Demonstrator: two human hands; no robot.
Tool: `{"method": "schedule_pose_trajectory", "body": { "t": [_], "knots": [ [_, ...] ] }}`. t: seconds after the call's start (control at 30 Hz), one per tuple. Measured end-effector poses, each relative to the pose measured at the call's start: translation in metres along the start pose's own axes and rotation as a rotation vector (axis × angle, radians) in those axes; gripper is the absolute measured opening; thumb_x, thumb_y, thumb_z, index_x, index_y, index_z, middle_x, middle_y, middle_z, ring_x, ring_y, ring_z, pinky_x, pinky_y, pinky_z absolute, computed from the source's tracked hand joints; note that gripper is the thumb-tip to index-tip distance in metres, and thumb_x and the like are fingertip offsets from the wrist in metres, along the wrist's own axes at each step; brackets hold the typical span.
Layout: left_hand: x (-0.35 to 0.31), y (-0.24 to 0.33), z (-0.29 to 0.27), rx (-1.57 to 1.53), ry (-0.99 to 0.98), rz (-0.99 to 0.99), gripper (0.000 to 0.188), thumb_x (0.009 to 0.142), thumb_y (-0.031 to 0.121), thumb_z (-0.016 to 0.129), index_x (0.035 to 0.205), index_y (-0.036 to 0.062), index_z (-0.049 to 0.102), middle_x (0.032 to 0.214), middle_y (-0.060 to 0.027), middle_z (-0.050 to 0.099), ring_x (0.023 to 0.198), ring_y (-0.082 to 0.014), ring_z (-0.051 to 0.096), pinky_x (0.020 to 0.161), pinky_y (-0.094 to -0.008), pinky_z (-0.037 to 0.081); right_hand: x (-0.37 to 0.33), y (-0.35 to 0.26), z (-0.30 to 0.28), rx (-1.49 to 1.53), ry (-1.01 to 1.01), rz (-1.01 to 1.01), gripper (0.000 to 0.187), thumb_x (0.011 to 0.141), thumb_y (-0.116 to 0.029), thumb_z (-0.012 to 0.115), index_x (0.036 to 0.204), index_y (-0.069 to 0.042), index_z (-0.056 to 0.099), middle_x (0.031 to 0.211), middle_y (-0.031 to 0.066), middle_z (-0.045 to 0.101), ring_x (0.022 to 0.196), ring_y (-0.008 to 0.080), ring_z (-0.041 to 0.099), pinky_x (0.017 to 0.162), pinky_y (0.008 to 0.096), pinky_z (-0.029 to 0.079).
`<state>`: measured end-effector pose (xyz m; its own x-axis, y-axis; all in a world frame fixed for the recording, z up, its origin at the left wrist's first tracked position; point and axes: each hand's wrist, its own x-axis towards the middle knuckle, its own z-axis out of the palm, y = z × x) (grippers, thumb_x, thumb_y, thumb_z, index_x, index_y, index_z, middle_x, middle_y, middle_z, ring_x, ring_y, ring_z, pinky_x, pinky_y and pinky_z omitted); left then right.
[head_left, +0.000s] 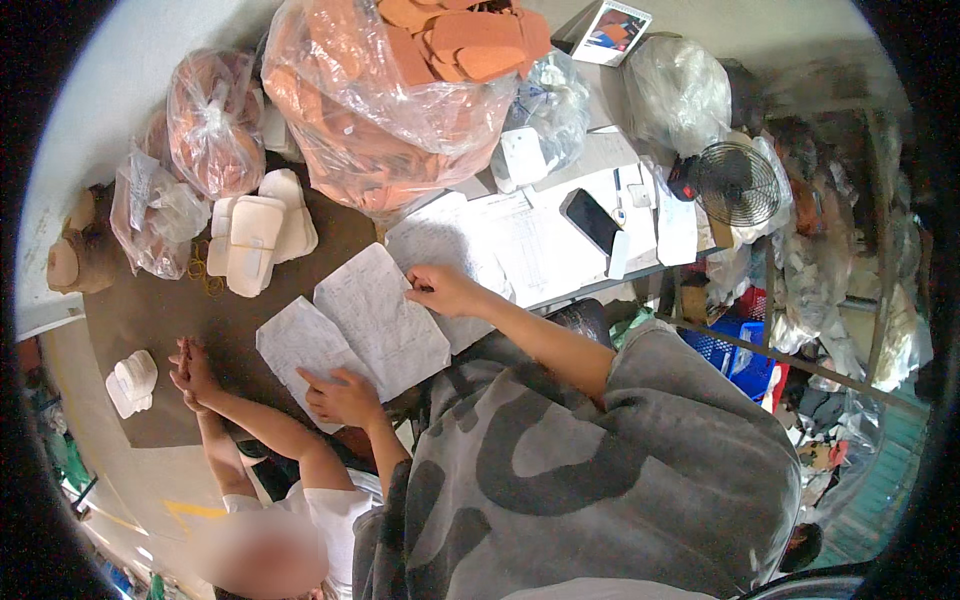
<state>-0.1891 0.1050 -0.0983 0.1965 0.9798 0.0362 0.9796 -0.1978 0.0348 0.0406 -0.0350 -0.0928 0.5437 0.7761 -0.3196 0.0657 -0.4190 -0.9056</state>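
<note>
Two creased, handwritten paper sheets lie side by side on the brown tabletop (pixel 160 310). My left hand (pixel 345 395) rests flat on the lower edge of the left sheet (pixel 292 345), fingers spread. At the top right corner of the larger right sheet (pixel 385 320), my right hand (pixel 442 290) pinches the paper's edge. Both forearms come out of a grey patterned garment below.
Another person in a white shirt sits at lower left with hands clasped (pixel 193 375) on the table. Big clear bags of orange insoles (pixel 390 110) stand behind, cream insoles (pixel 255 245) at left. More papers (pixel 530 240), a black phone (pixel 590 220) and a small fan (pixel 738 183) lie right.
</note>
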Motion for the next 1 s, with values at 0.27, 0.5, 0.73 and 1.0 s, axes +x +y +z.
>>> {"method": "schedule_pose_trajectory", "body": {
  "t": [0.27,0.5,0.73,1.0],
  "knots": [
    [-0.007,-0.002,0.008,0.017,0.086,0.045,0.068,0.093,0.035,0.053,0.156,0.0134,0.041,0.120,-0.0190,0.056,0.108,-0.0394,0.055,0.095,-0.0520,0.043,0.007,0.025,0.012,-0.080,0.077,-0.088,0.022,0.093,-0.021,0.072,0.103,-0.004,0.066,0.085,0.0123,0.071,0.075,0.0245,0.066,0.070,0.0407,0.051],
    [-0.006,-0.004,0.010,0.038,0.072,0.042,0.069,0.093,0.038,0.053,0.157,0.0139,0.041,0.119,-0.0194,0.057,0.109,-0.0410,0.055,0.097,-0.0563,0.041,0.007,0.023,0.012,-0.104,0.031,-0.102,0.024,0.092,-0.022,0.072,0.106,-0.004,0.066,0.083,0.0126,0.070,0.076,0.0275,0.067,0.070,0.0437,0.051],
    [-0.010,-0.003,0.004,0.010,0.036,0.017,0.067,0.093,0.035,0.055,0.155,0.0153,0.042,0.123,-0.0181,0.057,0.117,-0.0400,0.054,0.098,-0.0571,0.042,0.000,0.012,0.003,-0.107,-0.015,-0.114,0.025,0.092,-0.024,0.072,0.105,-0.004,0.066,0.083,0.0116,0.070,0.076,0.0293,0.067,0.071,0.0449,0.051],
    [-0.006,-0.004,0.009,0.117,0.053,0.041,0.064,0.097,0.040,0.054,0.155,0.0153,0.043,0.124,-0.0170,0.059,0.106,-0.0370,0.059,0.089,-0.0545,0.047,0.013,0.027,0.013,-0.099,-0.037,-0.101,0.028,0.087,-0.022,0.072,0.109,-0.004,0.068,0.099,0.0156,0.073,0.092,0.0342,0.070,0.082,0.0474,0.053]
  ]
}}
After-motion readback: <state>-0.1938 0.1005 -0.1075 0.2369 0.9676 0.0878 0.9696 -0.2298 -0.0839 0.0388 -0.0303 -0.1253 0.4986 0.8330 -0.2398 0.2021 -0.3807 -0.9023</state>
